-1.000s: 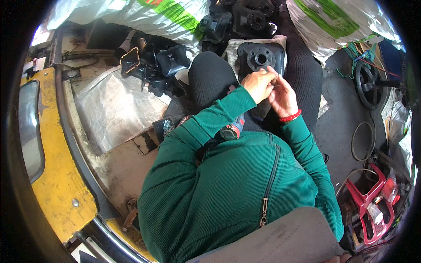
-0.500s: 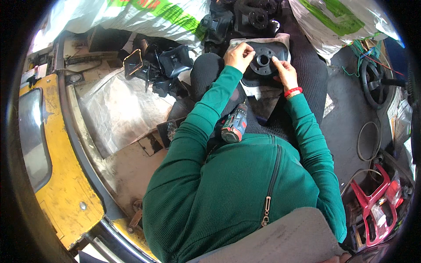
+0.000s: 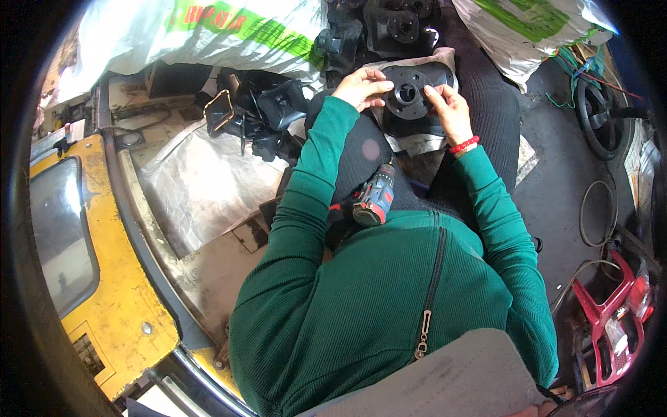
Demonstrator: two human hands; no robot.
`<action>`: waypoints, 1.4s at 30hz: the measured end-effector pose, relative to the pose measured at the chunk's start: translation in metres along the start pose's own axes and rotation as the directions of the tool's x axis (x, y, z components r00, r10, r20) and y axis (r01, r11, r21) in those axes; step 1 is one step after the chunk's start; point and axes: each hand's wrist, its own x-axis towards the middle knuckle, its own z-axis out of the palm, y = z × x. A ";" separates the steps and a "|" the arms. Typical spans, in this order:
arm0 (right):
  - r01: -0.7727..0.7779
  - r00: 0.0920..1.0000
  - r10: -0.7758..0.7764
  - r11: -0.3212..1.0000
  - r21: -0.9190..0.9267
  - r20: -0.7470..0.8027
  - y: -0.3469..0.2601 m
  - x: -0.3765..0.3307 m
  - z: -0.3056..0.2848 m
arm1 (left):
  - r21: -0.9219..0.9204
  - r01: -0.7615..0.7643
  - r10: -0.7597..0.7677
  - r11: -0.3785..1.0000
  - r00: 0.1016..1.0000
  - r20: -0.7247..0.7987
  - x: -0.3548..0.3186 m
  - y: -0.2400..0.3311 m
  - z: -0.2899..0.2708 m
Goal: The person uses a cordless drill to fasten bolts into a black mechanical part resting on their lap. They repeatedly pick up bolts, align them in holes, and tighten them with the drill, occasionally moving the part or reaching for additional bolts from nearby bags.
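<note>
- Cluttered workshop floor, seen from above: yellow vehicle panel [image 3: 104, 306] at near left, grey plastic sheet [image 3: 201, 184] beside it, white printed sacks [image 3: 208, 35] along the far edge, red frame [image 3: 615, 313] at near right, black steering wheel [image 3: 597, 104] at far right.
- Black moulded part with round central hub [image 3: 410, 94], resting on a pale cloth [image 3: 417, 142] over the lap, far centre; further black parts [image 3: 271, 111] heaped just to its left.
- Judged rigid and moderately light, likely hard plastic around a metal hub; matte surface, little risk of slipping; not fragile. Best held at opposite rims, clear of the centre hole.
- Left hand [image 3: 360, 85] laid on the left rim of the part, fingers together and stretched toward the hub, palm down.
- Right hand [image 3: 448, 111] on the right rim, fingers curled, tips pressing near the hub; red band at the wrist.
- Both forearms in green sleeves, reaching forward from bent elbows and converging on the part.
- Red-and-black cordless driver [image 3: 372, 198] lying loose on the lap, near the left elbow, untouched.
</note>
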 end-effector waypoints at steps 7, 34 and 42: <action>-0.026 0.999 0.025 0.998 -0.051 -0.037 -0.001 0.002 -0.001 | 0.036 0.176 -0.175 0.984 0.984 -0.013 0.008 0.004 0.007; -0.222 0.971 0.208 0.966 -0.133 -0.115 0.015 0.009 -0.006 | -0.165 -0.006 -0.001 0.986 0.999 -0.041 0.055 -0.053 -0.003; -0.281 0.958 0.267 0.945 -0.165 -0.106 0.029 0.010 -0.009 | 0.090 -0.315 0.327 0.945 0.890 -0.317 0.074 -0.104 0.000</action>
